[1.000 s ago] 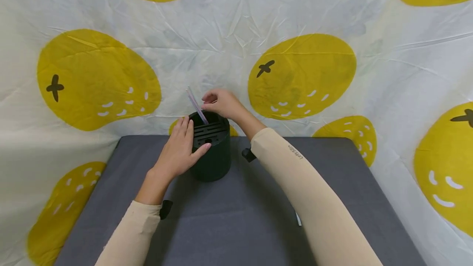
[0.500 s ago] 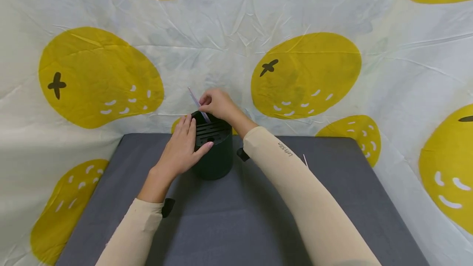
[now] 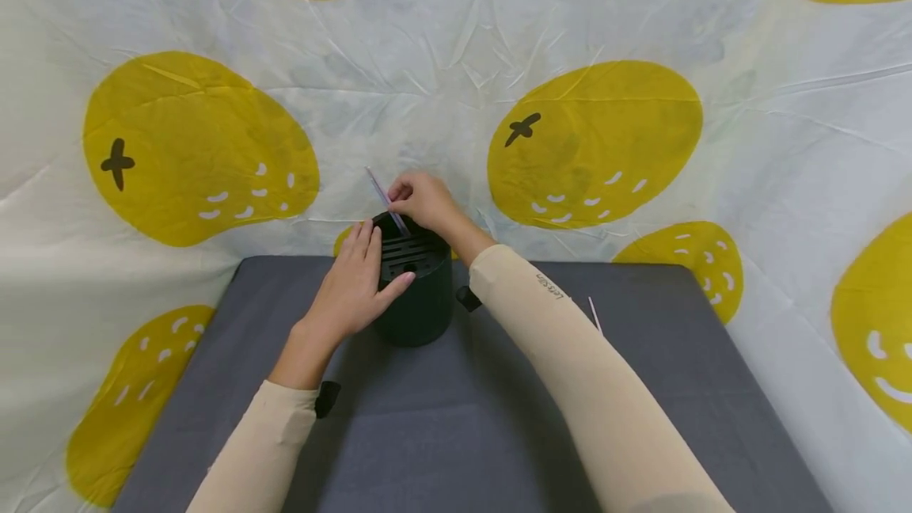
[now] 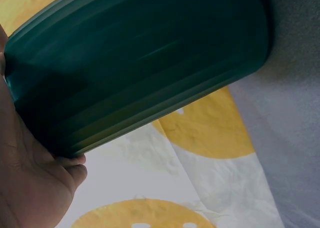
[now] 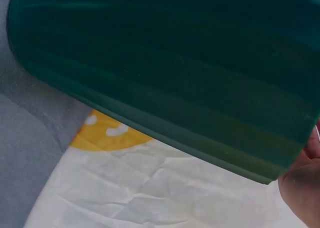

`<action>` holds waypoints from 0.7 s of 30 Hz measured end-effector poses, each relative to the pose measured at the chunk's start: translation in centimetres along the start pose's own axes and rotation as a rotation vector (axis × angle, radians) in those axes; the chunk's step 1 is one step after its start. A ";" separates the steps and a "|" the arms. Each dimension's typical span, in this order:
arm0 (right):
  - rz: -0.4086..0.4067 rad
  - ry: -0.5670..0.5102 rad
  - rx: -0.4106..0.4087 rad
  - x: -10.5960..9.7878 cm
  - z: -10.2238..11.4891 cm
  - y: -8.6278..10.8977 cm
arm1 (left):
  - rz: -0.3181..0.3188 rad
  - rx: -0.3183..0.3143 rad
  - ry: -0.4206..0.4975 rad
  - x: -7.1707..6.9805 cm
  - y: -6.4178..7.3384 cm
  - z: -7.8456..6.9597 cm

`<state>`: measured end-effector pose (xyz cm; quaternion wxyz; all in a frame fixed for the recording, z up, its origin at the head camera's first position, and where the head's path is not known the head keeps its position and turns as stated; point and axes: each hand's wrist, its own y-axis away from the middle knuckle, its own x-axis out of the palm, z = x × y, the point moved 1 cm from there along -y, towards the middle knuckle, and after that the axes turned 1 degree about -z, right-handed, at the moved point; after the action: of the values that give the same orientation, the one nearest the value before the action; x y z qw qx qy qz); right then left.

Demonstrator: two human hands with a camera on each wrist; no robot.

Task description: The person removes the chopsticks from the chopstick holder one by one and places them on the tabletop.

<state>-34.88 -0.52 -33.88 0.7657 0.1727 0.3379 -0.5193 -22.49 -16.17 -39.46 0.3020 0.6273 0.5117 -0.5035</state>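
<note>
A dark green round holder [image 3: 416, 307] with a black slotted top [image 3: 413, 253] stands near the table's far edge. Thin pale purple sticks [image 3: 378, 184] rise out of its back opening, leaning left. My right hand [image 3: 426, 203] is over the back rim, thumb and fingertips pinching at the sticks. My left hand [image 3: 351, 282] lies along the holder's left side, fingers straight at the rim and thumb across the front of the top. Both wrist views are filled mostly by the holder's green wall [image 4: 150, 63], with part of the right hand [image 5: 302, 188] at its rim.
A grey cloth covers the table [image 3: 427, 442]. Another thin pale stick [image 3: 595, 315] lies on it, partly behind the right sleeve [image 3: 570, 347]. Behind the table hangs a white curtain [image 3: 456, 38] with yellow fruit prints.
My right hand has closed in on the sticks, which now stand closer together. The right forearm has shifted left, showing more of the stick on the table. My left hand stays on the holder.
</note>
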 end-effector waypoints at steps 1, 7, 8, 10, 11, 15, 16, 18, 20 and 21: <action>-0.007 -0.005 -0.002 0.0 -0.1 0.1 | -0.001 0.000 0.000 0.0 0.0 0.0; -0.042 -0.084 -0.034 -0.5 -0.4 0.5 | -0.003 -0.002 0.000 0.0 -0.1 0.0; -0.043 -0.107 -0.041 -0.6 -0.4 0.6 | -0.003 -0.004 0.000 0.0 -0.1 0.0; -0.045 -0.154 -0.049 -0.9 -0.6 0.7 | -0.004 -0.008 0.000 0.0 -0.1 0.0; -0.045 -0.179 -0.051 -1.1 -0.7 0.7 | -0.004 -0.010 0.002 0.0 -0.1 0.0; -0.069 -0.300 -0.074 -1.9 -0.8 0.9 | 0.002 -0.015 0.005 0.0 -0.1 -0.1; -0.081 -0.330 -0.082 -2.2 -0.8 1.0 | 0.006 -0.016 0.006 0.0 -0.1 -0.1; -0.106 -0.391 -0.102 -2.9 -0.8 1.2 | 0.009 -0.019 0.005 -0.1 -0.1 -0.1; -0.132 -0.440 -0.115 -3.6 -0.8 1.4 | 0.014 -0.022 0.006 -0.1 -0.2 -0.1; -0.145 -0.464 -0.121 -4.0 -0.8 1.5 | 0.016 -0.024 0.003 -0.1 -0.2 -0.1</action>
<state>-34.70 3.24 -31.77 0.7924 -0.0220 0.1952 -0.5775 -22.61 -16.04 -39.26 0.3126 0.6284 0.5133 -0.4940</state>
